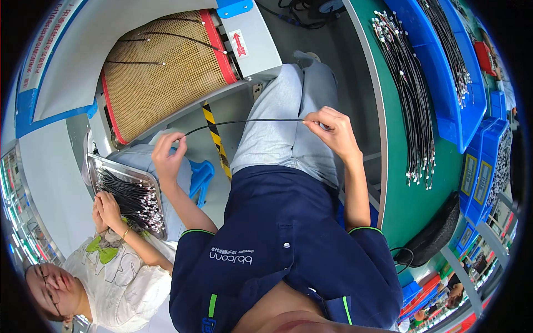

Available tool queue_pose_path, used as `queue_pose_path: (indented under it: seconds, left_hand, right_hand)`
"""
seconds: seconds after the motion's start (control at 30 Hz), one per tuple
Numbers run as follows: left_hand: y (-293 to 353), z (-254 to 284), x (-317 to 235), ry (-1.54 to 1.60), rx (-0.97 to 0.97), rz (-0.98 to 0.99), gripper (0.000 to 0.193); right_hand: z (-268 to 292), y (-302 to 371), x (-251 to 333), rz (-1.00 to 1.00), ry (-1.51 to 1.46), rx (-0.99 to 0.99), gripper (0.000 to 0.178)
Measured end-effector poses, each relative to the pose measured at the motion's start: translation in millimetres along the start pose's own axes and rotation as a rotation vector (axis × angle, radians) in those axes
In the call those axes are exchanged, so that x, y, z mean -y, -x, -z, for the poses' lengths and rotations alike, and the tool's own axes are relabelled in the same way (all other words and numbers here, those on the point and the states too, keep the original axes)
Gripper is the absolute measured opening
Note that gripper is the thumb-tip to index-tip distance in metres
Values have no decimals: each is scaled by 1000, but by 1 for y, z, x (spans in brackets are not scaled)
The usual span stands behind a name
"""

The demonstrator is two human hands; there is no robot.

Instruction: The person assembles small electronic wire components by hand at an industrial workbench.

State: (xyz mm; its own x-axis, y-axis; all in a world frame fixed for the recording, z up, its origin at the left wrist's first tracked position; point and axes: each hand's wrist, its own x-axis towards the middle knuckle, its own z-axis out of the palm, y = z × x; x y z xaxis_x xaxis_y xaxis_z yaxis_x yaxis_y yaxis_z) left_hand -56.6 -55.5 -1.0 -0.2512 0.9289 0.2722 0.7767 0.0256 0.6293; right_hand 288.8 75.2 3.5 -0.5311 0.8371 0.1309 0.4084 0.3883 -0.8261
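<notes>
A thin black cable (250, 120) is stretched in a shallow arc above my lap, one end at each hand. My left hand (169, 156) pinches its left end between thumb and fingers. At the other end, my right hand (332, 131) grips the cable with the fingers curled in. The end pieces are mostly hidden by my fingertips. To the left of my hands, several similar black cables (183, 39) with small white ends lie on the tan mesh conveyor belt (161, 83), which has red edges.
At left, a co-worker's hands (108, 211) rest by a metal tray (158, 191) of black cables. A large cable bundle (408, 100) lies on the green table (444, 172) at right, beside blue bins (452, 125). A blue stool (201, 180) stands below my left arm.
</notes>
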Motion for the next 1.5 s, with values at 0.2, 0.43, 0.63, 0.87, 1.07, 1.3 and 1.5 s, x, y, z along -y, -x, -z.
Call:
queue_pose_path:
  seconds: [0.2, 0.43, 0.63, 0.87, 1.07, 1.3, 1.5]
  left_hand:
    - [-1, 1, 0, 0, -1, -11, 14]
    - [-3, 1, 2, -11, 6, -12, 15]
    - [-5, 4, 6, -23, 12, 20, 14]
    - [-60, 8, 52, -70, 6, -23, 12]
    - [-143, 22, 101, -108, 23, -49, 14]
    - [-209, 16, 133, -223, 194, -72, 18]
    - [-201, 9, 113, -247, 33, -138, 28]
  right_hand:
    - [-2, -1, 0, 0, -3, -25, 4]
    - [3, -4, 3, -65, -6, 71, 6]
    - [-4, -9, 4, -71, -32, 104, 5]
    - [-46, -37, 12, -60, -23, -20, 6]
    - [-100, -82, 26, -126, -100, -112, 12]
    - [-119, -98, 39, -224, -177, 39, 36]
    - [-61, -70, 52, -176, -78, -41, 38]
